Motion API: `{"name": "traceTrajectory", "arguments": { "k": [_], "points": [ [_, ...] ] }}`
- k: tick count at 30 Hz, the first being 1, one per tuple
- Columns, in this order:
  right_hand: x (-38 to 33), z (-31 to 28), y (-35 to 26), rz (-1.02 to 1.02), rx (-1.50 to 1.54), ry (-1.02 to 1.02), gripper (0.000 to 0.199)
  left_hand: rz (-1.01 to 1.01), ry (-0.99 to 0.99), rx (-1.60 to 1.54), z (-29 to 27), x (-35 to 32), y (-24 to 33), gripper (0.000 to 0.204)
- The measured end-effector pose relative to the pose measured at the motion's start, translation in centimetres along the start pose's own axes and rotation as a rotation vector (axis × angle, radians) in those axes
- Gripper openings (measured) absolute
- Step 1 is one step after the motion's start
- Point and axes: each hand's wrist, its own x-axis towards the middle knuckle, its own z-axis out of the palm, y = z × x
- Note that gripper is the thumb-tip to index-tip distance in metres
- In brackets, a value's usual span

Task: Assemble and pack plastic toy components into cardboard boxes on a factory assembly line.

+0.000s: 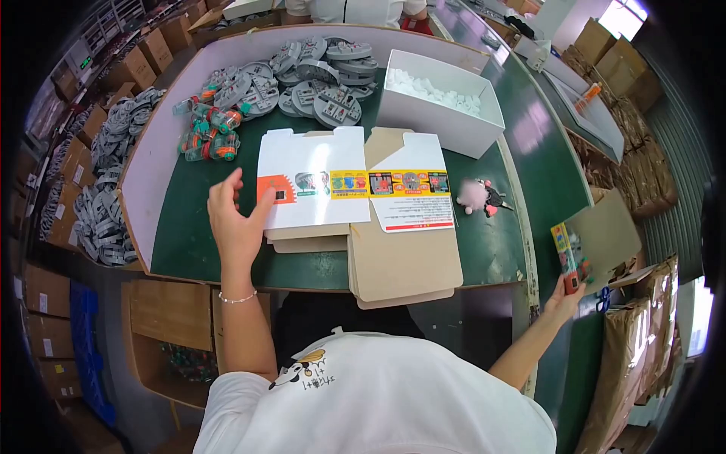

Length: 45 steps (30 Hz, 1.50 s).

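My left hand (236, 219) is open, fingers spread, its thumb at the left edge of a stack of flat printed cardboard box blanks (318, 208). More blanks, showing plain brown board (404, 265), overhang the table's near edge. Out to the right, my right hand (562, 301) grips a small printed carton (566, 253) by its near end. The carton's large brown flap stands up and away from me, and some green and orange pieces show inside. Clear plastic toy parts with green and orange ends (215, 136) lie beyond my left hand.
Grey disc-shaped parts (325, 83) are heaped at the back. A white box (446, 125) holds small white pieces. A pink fluffy keychain (475, 197) lies right of the blanks. Bins of grey parts (113, 204) and an open carton (170, 318) flank the left. Another person sits across.
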Motion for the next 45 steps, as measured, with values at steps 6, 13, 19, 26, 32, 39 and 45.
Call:
{"name": "traceTrajectory", "arguments": {
  "k": [6, 13, 19, 26, 32, 39, 45],
  "points": [
    [-1.2, 0.8, -2.8, -0.236, -0.826, 0.427, 0.061, -0.009, -0.118, 0.057, 0.4, -1.1, -0.2, 0.054],
    [-14.2, 15.5, -5.3, -1.009, -0.827, -0.087, 0.039, 0.077, -0.058, 0.081, 1.4, -0.9, 0.3, 0.052],
    [-24.1, 26.1, -1.2, -0.857, -0.707, -1.270, 0.025, 0.042, -0.006, -0.002, 0.9, -1.0, 0.6, 0.049],
    [-29.1, 32.0, 1.4, -0.333, -0.714, -1.525, 0.025, -0.027, -0.464, -0.787, -1.8, 2.2, 1.7, 0.056],
    [-29.7, 33.0, 0.6, -0.018, -0.362, -1.387, 0.024, 0.060, -0.647, -0.852, -4.5, 3.1, 3.8, 0.067],
    [-27.5, 32.4, -6.7, -0.392, 0.134, -1.309, 0.008, 0.602, -0.781, 0.031, -8.3, 4.4, 10.4, 0.074],
    [-27.6, 28.9, -5.1, -0.573, 0.130, -1.086, 0.011, 0.436, -0.046, -0.554, -1.8, 1.4, 11.9, 0.068]
  ]
}}
